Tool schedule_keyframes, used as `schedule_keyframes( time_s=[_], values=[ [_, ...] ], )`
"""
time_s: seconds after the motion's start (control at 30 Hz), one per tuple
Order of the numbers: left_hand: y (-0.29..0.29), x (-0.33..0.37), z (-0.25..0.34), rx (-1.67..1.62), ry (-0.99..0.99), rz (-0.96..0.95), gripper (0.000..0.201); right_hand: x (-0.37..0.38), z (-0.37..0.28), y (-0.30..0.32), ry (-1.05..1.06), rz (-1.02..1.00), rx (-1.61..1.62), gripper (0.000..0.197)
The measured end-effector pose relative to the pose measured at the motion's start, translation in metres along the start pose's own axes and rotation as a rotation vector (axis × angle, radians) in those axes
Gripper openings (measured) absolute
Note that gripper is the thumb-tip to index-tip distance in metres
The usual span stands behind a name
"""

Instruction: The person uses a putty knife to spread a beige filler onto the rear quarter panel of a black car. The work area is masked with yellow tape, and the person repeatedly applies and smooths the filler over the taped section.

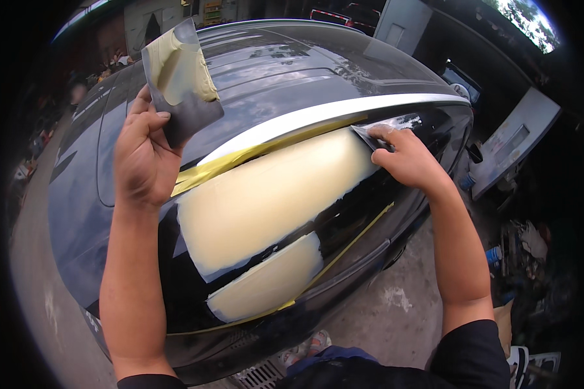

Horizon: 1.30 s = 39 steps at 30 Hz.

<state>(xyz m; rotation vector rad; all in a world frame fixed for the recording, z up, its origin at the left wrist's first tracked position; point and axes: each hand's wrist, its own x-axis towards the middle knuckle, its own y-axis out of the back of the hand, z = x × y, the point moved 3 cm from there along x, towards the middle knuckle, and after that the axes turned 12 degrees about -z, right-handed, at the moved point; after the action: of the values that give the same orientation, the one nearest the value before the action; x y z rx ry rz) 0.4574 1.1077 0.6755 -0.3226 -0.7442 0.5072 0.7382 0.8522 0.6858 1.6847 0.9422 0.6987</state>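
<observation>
My left hand (146, 159) is raised over the dark car (84, 214), thumb and fingers closed on a flat grey mixing board (198, 118). Pale yellow body filler (183, 65) coats its upper part. My right hand (405, 155) grips a thin putty spreader (362, 135), mostly hidden under the fingers, at the upper right end of a long filler patch (272, 201) on the car's black side. Below lies a smaller filler patch (269, 282). Yellow masking tape (220, 170) runs above the long patch, under a bright trim strip (318, 113).
A thin tape line (350, 243) crosses the lower side of the car. A loose grey panel (516, 142) leans at the right, with clutter and a blue can (494, 254) on the floor nearby. A floor grate (259, 375) lies near my feet.
</observation>
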Motion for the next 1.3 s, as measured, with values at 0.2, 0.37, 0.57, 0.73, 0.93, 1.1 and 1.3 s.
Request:
schedule_keyframes(
  time_s=[0.2,0.37,0.57,0.73,0.93,1.1,1.3],
  values=[
    [-0.005,0.002,0.000,-0.024,-0.006,-0.026,0.050,0.002,-0.022,-0.014,-0.056,-0.007,-0.038,0.055],
    [-0.004,0.002,0.002,-0.032,-0.014,-0.048,0.048,-0.019,-0.083,-0.030,-0.001,-0.023,-0.067,0.054],
    [-0.005,0.004,0.002,-0.056,-0.018,-0.061,0.046,-0.044,-0.135,-0.051,0.114,-0.028,-0.087,0.049],
    [-0.006,0.003,0.002,-0.054,-0.019,-0.055,0.045,-0.072,-0.154,-0.074,0.265,0.053,-0.136,0.048],
    [-0.009,0.002,0.002,-0.032,-0.020,-0.033,0.044,-0.111,-0.174,-0.097,0.379,0.109,-0.140,0.049],
    [-0.007,0.004,0.000,-0.030,-0.019,-0.044,0.043,-0.139,-0.181,-0.121,0.440,0.125,-0.138,0.053],
    [-0.007,0.003,-0.002,-0.023,-0.008,-0.062,0.044,-0.157,-0.174,-0.133,0.504,0.151,-0.101,0.052]
  ],
)
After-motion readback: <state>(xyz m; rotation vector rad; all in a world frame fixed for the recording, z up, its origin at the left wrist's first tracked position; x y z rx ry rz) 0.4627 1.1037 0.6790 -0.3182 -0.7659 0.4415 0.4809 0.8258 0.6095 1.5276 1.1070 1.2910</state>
